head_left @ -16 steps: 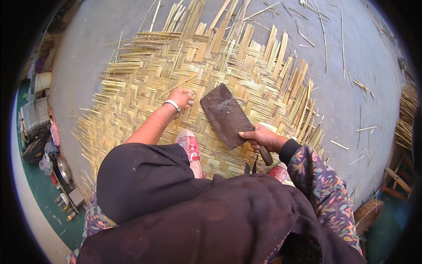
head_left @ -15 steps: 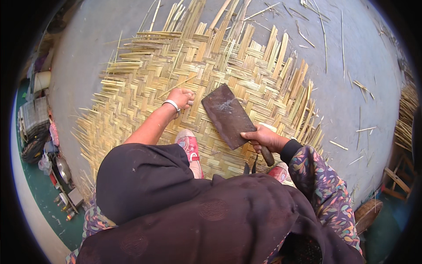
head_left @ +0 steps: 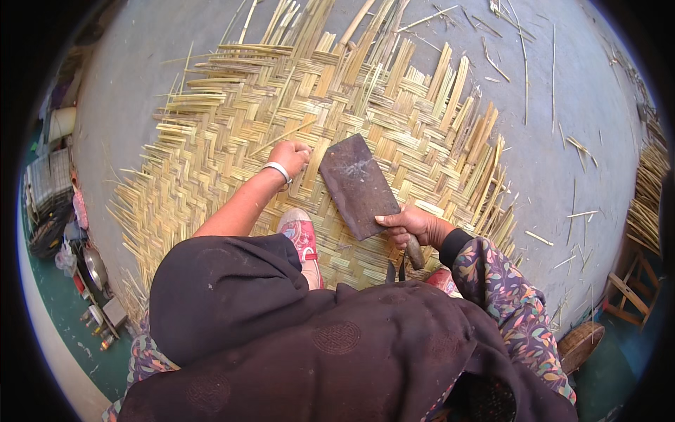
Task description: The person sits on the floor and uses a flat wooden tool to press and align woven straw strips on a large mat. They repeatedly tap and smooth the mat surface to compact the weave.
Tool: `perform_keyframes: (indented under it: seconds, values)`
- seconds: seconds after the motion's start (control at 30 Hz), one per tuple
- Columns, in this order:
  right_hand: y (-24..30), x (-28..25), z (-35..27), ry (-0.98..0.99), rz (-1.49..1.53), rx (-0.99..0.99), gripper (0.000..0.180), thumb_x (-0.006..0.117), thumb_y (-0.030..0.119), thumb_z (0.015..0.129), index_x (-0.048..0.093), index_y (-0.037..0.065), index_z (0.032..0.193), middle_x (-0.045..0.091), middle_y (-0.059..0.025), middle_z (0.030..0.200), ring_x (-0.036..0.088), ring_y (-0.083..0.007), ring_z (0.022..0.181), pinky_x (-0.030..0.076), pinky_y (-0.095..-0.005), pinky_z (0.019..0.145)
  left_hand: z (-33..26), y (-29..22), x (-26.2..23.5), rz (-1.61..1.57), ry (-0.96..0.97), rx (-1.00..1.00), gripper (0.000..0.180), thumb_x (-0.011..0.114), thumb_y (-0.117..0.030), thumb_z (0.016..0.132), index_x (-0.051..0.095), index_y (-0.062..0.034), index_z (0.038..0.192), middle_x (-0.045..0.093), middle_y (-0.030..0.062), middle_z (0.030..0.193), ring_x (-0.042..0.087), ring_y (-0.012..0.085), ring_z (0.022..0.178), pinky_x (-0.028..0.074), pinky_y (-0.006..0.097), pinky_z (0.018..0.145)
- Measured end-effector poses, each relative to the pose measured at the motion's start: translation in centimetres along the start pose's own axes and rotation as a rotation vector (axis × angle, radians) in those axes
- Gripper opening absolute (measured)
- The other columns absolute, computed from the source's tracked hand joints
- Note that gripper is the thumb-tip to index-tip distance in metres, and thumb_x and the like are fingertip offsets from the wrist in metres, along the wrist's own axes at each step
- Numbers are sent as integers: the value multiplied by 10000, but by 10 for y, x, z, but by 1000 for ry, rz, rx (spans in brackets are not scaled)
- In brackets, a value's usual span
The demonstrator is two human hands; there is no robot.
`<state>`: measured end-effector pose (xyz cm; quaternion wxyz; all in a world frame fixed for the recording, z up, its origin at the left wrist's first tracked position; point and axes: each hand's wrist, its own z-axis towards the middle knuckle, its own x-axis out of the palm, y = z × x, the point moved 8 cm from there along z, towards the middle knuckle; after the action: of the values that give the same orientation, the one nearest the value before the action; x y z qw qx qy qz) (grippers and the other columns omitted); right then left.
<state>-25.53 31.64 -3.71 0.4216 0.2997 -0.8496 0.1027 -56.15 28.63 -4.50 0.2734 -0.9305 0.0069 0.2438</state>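
Observation:
My right hand (head_left: 415, 226) grips a wide, dark cleaver (head_left: 358, 184) where blade and handle meet, thumb on the blade. The handle's rounded butt sticks out below my fingers. The blade lies over a woven mat (head_left: 225, 133) of flat yellow-brown split strips in a slanting pattern. Left of the blade, my left hand (head_left: 290, 157) is closed, its fingers curled at the mat; what they hold, if anything, is hidden. A loose thin strip (head_left: 281, 138) lies slantwise on the weave just beyond it. My red patterned shoe (head_left: 301, 235) stands on the mat between my hands.
Uneven strip ends stick out along the mat's far and right edges. Loose slivers (head_left: 539, 238) litter the grey floor at right. A stack of strips (head_left: 650, 190) and a wooden stool (head_left: 629, 288) are at far right; a metal bowl (head_left: 95, 267) and bundled items stand at far left.
The right hand and cleaver have shifted slightly left, and the cleaver's handle now points more steeply down. The left hand stays closed in nearly the same spot on the mat.

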Motion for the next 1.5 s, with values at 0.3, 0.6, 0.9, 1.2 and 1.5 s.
perform_keyframes:
  seconds: [0.3,0.6,0.9,1.2,1.5]
  values:
    - [-2,3,-2,165,56,22,324,599,241,997,459,159,717,335,72,526,339,-74,423,362,-291,457,-8,-5,-4,-7,-45,-30,142,668,-152,868,687,-14,840,668,60,704,615,130,608,499,308,565]
    - [-2,1,-10,152,70,35,269,640,242,972,495,141,769,367,68,551,360,-64,422,380,-294,470,-15,-4,8,-94,51,-93,231,690,-298,902,641,-72,897,554,2,658,498,92,536,365,254,423]
    - [44,-10,-80,-217,-377,62,315,667,284,945,503,104,746,424,32,526,434,-106,423,376,-297,432,-11,-3,4,153,-89,127,234,716,-290,810,707,-57,817,698,129,755,660,221,700,518,370,703]
    - [137,22,-103,-888,-1506,-396,297,596,319,943,634,31,1007,635,-196,699,648,-347,631,514,-473,611,-3,6,17,-167,-85,76,398,723,-397,845,646,-29,716,579,62,616,471,153,561,447,366,590]
    - [129,37,-79,-1158,-1722,-261,226,520,295,948,577,81,992,678,-218,795,665,-433,768,523,-531,692,-20,-10,13,48,-226,62,468,690,-443,852,637,-15,668,545,106,577,446,185,540,410,383,577]
